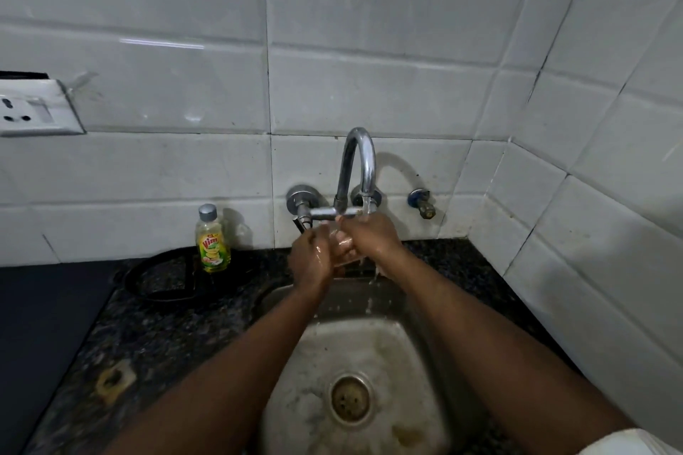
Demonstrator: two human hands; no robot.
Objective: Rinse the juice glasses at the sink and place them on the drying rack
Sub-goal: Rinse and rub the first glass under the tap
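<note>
A clear juice glass (343, 243) is held between both hands under the chrome tap (356, 166), and water runs from the spout onto it. My left hand (312, 259) grips it from the left. My right hand (371, 236) curls round it from the right and above. Most of the glass is hidden by my fingers. Water drips down into the steel sink (425, 355) below. No drying rack shows in this view.
A yellow dish-soap bottle (212, 242) stands on the dark granite counter (159, 336) left of the tap, beside a black round frame (155, 283). A wall socket (33, 109) sits at left. Tiled walls close the back and right. The drain (350, 396) lies mid-sink.
</note>
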